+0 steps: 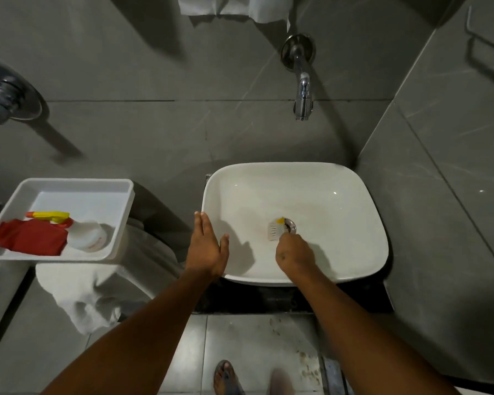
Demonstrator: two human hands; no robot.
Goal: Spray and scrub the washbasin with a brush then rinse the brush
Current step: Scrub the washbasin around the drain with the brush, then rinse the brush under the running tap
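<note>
While your right hand (294, 253) stays out of it, say nothing of rest: its fingers clamp the brush (275, 230), bristles on the basin (354, 195) floor beside the drain (291, 225). Your left hand (207, 246), fingers straight and together, braces the basin's left rim. You're scrubbing; rinsing next calls for the tap (303, 95), now dry.

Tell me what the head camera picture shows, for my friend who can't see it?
A person's right hand holds a small brush beside the drain of a white washbasin, while the open left hand rests at its left rim. A tray to the left holds a spray bottle and a red cloth; a tap juts from the wall above.
</note>
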